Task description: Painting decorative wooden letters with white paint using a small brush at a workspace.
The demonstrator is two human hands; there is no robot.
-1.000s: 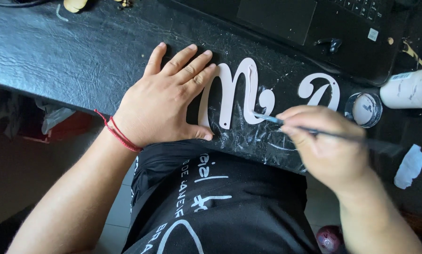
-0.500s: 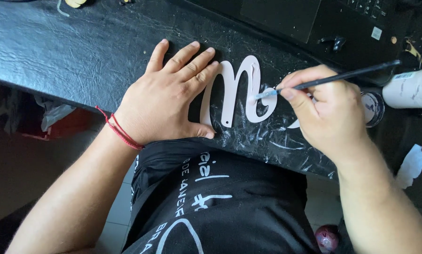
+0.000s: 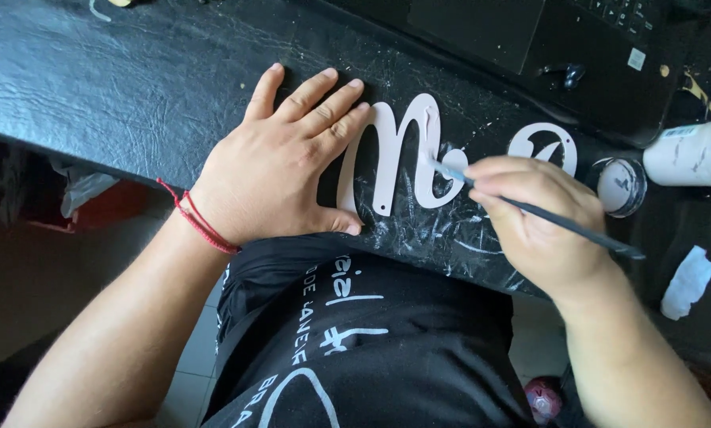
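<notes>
Brush [image 3: 530, 212] is lying clenched in the right hand [image 3: 542, 230], its tip touching the right edge of the white cut-out letter [image 3: 403, 154] on the black table [image 3: 133, 87]. The left hand [image 3: 280, 170] is pressing flat, fingers released, on the letter's left part. Right of the brush, a small paint jar [image 3: 619, 186] and a white bottle [image 3: 692, 154] are lying.

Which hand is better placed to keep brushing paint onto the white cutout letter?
Right. The right hand grips the paintbrush, tip on the white cutout letter; the left hand lies flat, pinning it.
</notes>
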